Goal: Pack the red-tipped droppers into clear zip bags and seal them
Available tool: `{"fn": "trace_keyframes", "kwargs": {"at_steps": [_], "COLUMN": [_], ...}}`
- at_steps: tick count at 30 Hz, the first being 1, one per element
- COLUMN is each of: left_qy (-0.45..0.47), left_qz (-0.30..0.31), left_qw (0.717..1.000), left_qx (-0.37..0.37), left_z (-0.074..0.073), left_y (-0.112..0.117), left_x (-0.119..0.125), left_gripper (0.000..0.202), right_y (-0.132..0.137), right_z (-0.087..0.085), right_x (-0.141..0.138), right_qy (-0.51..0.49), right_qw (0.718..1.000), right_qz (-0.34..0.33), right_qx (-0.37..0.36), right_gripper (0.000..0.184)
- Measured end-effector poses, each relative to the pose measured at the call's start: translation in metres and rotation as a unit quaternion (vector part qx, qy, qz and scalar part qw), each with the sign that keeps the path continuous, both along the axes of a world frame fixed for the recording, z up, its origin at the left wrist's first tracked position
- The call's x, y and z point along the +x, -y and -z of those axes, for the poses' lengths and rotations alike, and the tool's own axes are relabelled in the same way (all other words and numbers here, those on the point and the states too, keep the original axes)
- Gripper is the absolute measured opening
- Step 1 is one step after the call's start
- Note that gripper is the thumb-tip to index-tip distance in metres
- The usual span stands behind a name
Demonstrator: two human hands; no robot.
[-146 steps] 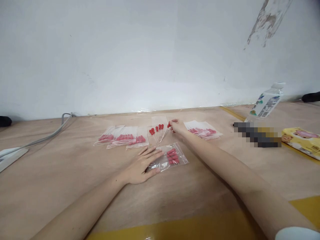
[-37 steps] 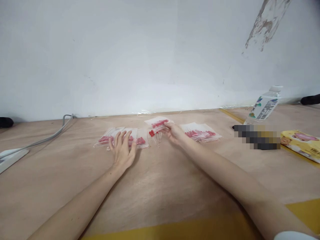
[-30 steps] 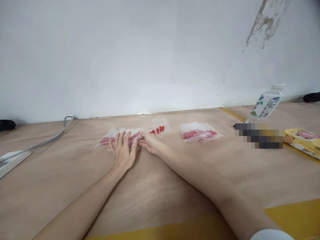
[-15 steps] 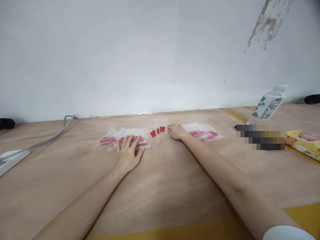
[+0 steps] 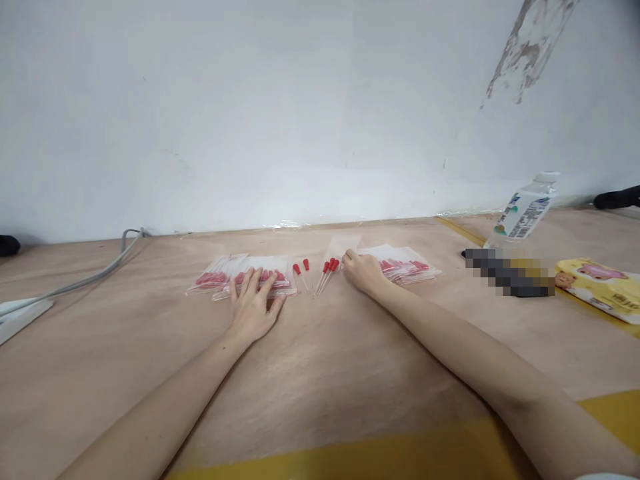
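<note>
My left hand [image 5: 253,312] lies flat with its fingers spread over a row of clear plastic bags [image 5: 280,267] with red-bulbed droppers inside. Just right of it, several loose droppers [image 5: 327,269] with red bulbs and thin clear stems fan out on the table, two apart from a tighter bunch. My right hand [image 5: 364,270] is closed, fingers curled at the right edge of a clear flat bag [image 5: 345,244] behind the bunch; its fingertips are partly hidden. Beyond that hand lies a second stack of filled bags [image 5: 413,263].
A tilted clear bottle [image 5: 525,210] stands at the right, near a blurred dark object [image 5: 510,272] and a yellow packet [image 5: 600,287]. A grey cable [image 5: 100,273] runs to a white object [image 5: 25,317] at the left. The wall [image 5: 300,120] bounds the table behind.
My right hand has curled its fingers and shifted slightly right. The flat bag has moved right and slants; some loose droppers moved right with it, splitting from two others. My left hand stays put.
</note>
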State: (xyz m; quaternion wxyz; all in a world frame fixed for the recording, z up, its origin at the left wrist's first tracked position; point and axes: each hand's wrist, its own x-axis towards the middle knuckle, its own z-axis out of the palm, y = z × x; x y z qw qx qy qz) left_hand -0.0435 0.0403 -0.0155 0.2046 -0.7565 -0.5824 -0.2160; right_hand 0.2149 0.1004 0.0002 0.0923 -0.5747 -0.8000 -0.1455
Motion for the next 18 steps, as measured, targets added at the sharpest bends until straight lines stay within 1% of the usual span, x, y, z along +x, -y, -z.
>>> {"fn": "trace_keyframes", "kwargs": {"at_steps": [3,5,9,10,12,14,15,16,18], "left_qy": [0.0,0.003,0.028,0.041,0.079,0.127,0.149,0.168,0.193], "left_qz": [0.013,0.021,0.039,0.045,0.062,0.086,0.102,0.115,0.139], "left_qw": [1.0,1.0,0.999,0.998,0.994,0.987,0.983,0.978,0.971], "left_qx": [0.009,0.015,0.023,0.025,0.031,0.035,0.035,0.036,0.031], "left_z": [0.0,0.0,0.0,-0.001,-0.003,-0.006,-0.009,-0.011,-0.016], "left_y": [0.0,0.0,0.0,0.0,0.0,0.002,0.003,0.005,0.01], "left_x": [0.001,0.001,0.001,0.002,0.004,0.007,0.009,0.011,0.015], "left_gripper": [0.043,0.042,0.04,0.038,0.036,0.035,0.034,0.034,0.032], "right_y": [0.004,0.005,0.017,0.024,0.044,0.071,0.084,0.097,0.115], "right_z": [-0.006,-0.012,-0.022,-0.023,-0.023,-0.019,-0.016,-0.014,-0.013], "right_x": [0.012,0.023,0.038,0.037,0.029,0.012,0.002,-0.008,-0.024], "right_qy": [0.057,0.079,0.033,0.018,-0.007,-0.027,-0.038,-0.051,-0.091], "right_qw": [0.998,0.996,0.991,0.989,0.986,0.985,0.985,0.985,0.981], "right_qz": [-0.012,-0.009,0.035,0.031,-0.007,-0.066,-0.095,-0.126,-0.171], "right_qx": [0.018,0.047,0.127,0.145,0.166,0.155,0.136,0.106,0.016], "right_gripper": [0.028,0.027,0.027,0.028,0.029,0.031,0.031,0.032,0.035]}}
